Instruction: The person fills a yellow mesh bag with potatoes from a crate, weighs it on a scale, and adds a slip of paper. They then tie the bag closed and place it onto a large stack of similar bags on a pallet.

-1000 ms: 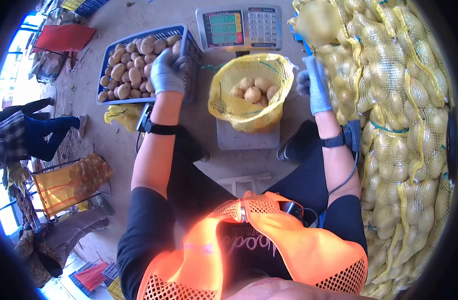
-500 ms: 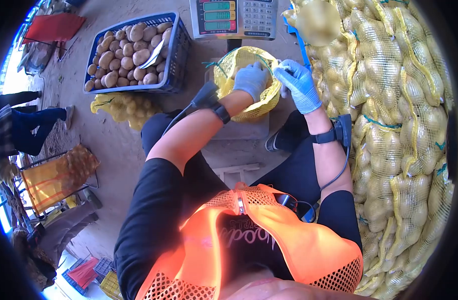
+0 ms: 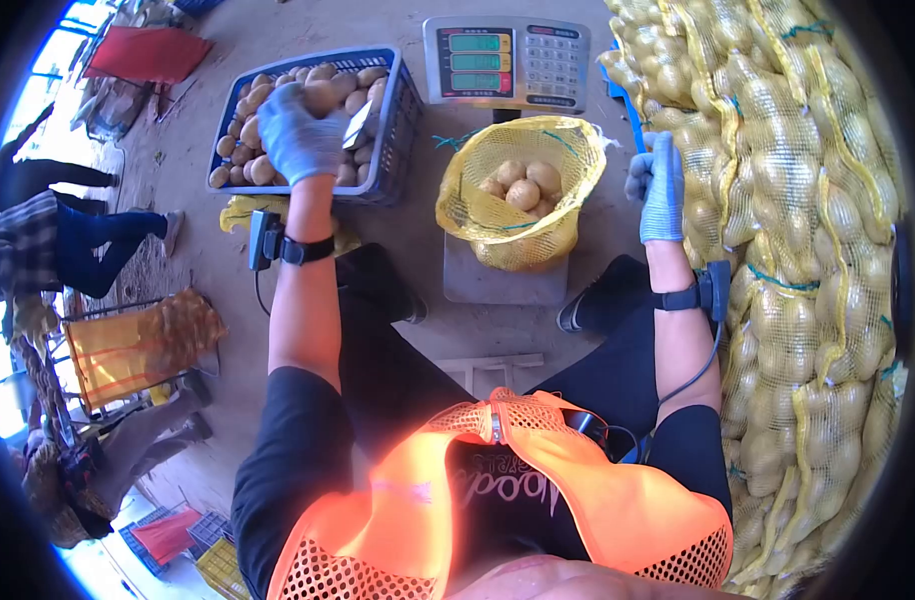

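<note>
My left hand [image 3: 300, 140], in a blue-grey glove, reaches into the blue plastic crate [image 3: 403, 150] of potatoes. Its fingers curl about a large potato [image 3: 321, 97], with part of the grip hidden by the glove. My right hand [image 3: 662, 190], gloved alike, is raised beside the yellow mesh bag [image 3: 458, 215], apart from its rim; it holds nothing, and its fingers are partly bent. That bag stands wide open on the scale platform [image 3: 503, 285], with several potatoes [image 3: 524, 193] at its bottom. Behind it is the scale's display panel [image 3: 508, 62], its digits lit.
Filled mesh sacks [image 3: 778, 290] of potatoes are stacked along the right side. A pale card [image 3: 359, 125] lies on the crate's potatoes. Another yellow mesh bag [image 3: 243, 212] is partly hidden below the crate. People's legs [image 3: 103, 240] and an orange sack on a frame [image 3: 138, 345] are at left.
My left hand has left the mesh bag and moved left to the crate's potatoes. My right hand has let go of the bag's rim and shifted right. Potatoes inside the bag now show.
</note>
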{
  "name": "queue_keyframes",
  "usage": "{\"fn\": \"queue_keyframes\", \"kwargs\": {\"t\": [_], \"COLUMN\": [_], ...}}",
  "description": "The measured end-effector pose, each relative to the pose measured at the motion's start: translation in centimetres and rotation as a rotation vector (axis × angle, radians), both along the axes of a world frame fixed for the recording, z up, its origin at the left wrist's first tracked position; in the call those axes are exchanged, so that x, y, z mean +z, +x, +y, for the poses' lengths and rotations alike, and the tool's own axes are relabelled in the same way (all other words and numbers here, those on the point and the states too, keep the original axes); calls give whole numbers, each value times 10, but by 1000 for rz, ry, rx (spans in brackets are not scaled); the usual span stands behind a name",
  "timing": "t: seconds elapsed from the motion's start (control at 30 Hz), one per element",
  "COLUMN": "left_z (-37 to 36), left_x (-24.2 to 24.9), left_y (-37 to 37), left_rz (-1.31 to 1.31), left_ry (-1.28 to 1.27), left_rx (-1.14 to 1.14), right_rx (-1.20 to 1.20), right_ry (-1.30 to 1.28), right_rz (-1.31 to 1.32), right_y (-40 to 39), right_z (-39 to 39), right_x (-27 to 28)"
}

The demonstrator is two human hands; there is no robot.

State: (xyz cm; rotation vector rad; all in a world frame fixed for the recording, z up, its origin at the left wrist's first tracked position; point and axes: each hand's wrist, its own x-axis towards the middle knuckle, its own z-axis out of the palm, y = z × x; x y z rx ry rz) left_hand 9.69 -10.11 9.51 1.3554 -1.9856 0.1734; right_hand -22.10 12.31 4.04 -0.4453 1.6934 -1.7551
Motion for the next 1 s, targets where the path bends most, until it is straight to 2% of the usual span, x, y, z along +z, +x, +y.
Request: {"fn": "queue_keyframes", "kwargs": {"t": [0.03,0.1,0.17,0.2,0.23,0.3,0.33,0.37,0.43,0.47,0.5,0.57,0.67,0.7,0.77,0.83,0.9,0.93,0.97,1.0], "left_z": [-9,-29,-51,-51,-46,-57,-53,-48,-58,-60,-60,-72,-78,-90,-112,-117,-136,-166,-170,-167], "left_x": [-10,-31,-58,-66,-67,-102,-101,-102,-135,-146,-145,-154,-128,-135,-148,-144,-148,-185,-192,-189], "left_y": [12,37,60,64,63,67,60,50,46,41,31,19,-13,-16,-18,-18,-11,8,23,33], "left_rz": [30,77,176,200,341,186,95,22,-87,-126,-163,-235,-418,-422,-448,-445,-343,-518,-528,-441], "left_ry": [-36,-69,141,228,407,371,412,438,376,487,594,586,586,589,795,804,910,950,948,1010], "left_rx": [198,282,158,84,-14,12,58,119,3,68,127,120,250,245,244,254,318,260,260,126], "right_rx": [-22,-24,9,17,69,140,204,211,269,268,288,324,314,305,311,313,328,320,339,358], "right_ry": [27,52,33,10,-8,-12,28,23,94,91,75,55,83,81,108,134,168,167,127,85], "right_rz": [4,3,25,-107,-51,30,150,150,223,224,209,173,231,226,225,221,58,50,83,117], "right_y": [2,5,7,10,16,24,22,23,24,24,23,20,19,18,14,12,13,13,13,15], "right_z": [-1,0,-1,-3,-1,-1,-1,-3,-5,-6,-8,-7,-5,-4,-4,-4,-6,-6,-8,-10], "right_x": [3,2,-6,-5,-1,0,-5,-7,-11,-13,-17,-22,-23,-25,-27,-22,-12,-13,-14,-15]}}
